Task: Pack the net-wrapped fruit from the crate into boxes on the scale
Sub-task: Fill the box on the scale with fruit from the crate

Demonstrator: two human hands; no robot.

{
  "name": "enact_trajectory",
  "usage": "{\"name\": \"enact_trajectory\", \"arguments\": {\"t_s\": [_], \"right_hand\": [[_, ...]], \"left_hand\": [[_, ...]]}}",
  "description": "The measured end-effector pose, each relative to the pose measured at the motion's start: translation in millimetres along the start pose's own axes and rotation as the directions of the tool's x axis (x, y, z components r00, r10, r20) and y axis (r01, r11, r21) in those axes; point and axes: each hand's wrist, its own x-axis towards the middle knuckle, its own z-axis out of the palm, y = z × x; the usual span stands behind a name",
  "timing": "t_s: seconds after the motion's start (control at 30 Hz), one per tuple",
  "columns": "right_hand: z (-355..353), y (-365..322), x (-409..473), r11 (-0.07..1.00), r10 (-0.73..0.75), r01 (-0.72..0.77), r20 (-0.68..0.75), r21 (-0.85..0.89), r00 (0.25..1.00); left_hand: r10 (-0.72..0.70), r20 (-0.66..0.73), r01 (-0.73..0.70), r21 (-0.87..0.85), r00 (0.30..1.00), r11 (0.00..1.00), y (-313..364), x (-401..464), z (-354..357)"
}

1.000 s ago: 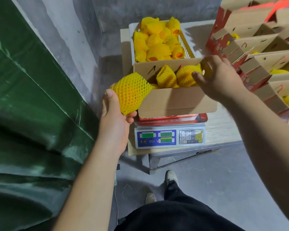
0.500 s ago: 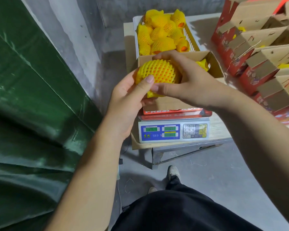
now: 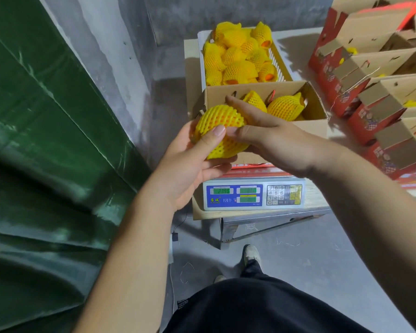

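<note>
One fruit in yellow foam net [image 3: 222, 131] is held between both hands, just in front of the open cardboard box [image 3: 316, 123]. My left hand [image 3: 190, 162] cups it from below with the thumb on top. My right hand [image 3: 271, 138] grips its right side, fingers reaching over the box's near left corner. The box stands on the digital scale [image 3: 253, 195] and holds several wrapped fruits [image 3: 285, 106]. Behind it, the white crate [image 3: 280, 66] is heaped with more net-wrapped fruit [image 3: 238, 54].
Red-and-brown gift boxes [image 3: 375, 92] with open flaps stand in rows at the right, some with yellow fruit inside. A green tarp [image 3: 46, 140] fills the left. The scale rests on a low wooden table [image 3: 315, 203]. My feet stand on the grey concrete floor below.
My left hand brought the fruit from the box's left side to the front. My right hand left the fruit inside the box and took hold of this one too.
</note>
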Motion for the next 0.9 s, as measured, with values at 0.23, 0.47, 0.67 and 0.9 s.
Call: {"name": "enact_trajectory", "arguments": {"t_s": [0.23, 0.47, 0.67, 0.9], "right_hand": [[34, 30, -19, 0.850, 0.071, -0.067, 0.013, 0.523, 0.997], [15, 22, -22, 0.884, 0.032, 0.066, -0.200, 0.463, 0.979], [-25, -15, 31, 0.810, -0.579, 0.358, -0.538, -0.465, 0.612], [-63, 2, 39, 0.508, -0.310, -0.009, -0.193, -0.861, 0.931]], "left_hand": [[0.030, 0.148, -0.038, 0.049, 0.988, 0.998, -12, -2, -19], [0.128, 0.042, -0.134, 0.172, 0.991, 0.976, -29, -1, -9], [0.159, -0.298, -0.113, 0.164, 0.941, 0.980, -26, 4, -17], [0.119, -0.275, -0.070, 0.182, 0.954, 0.981, -26, -3, -20]]}}
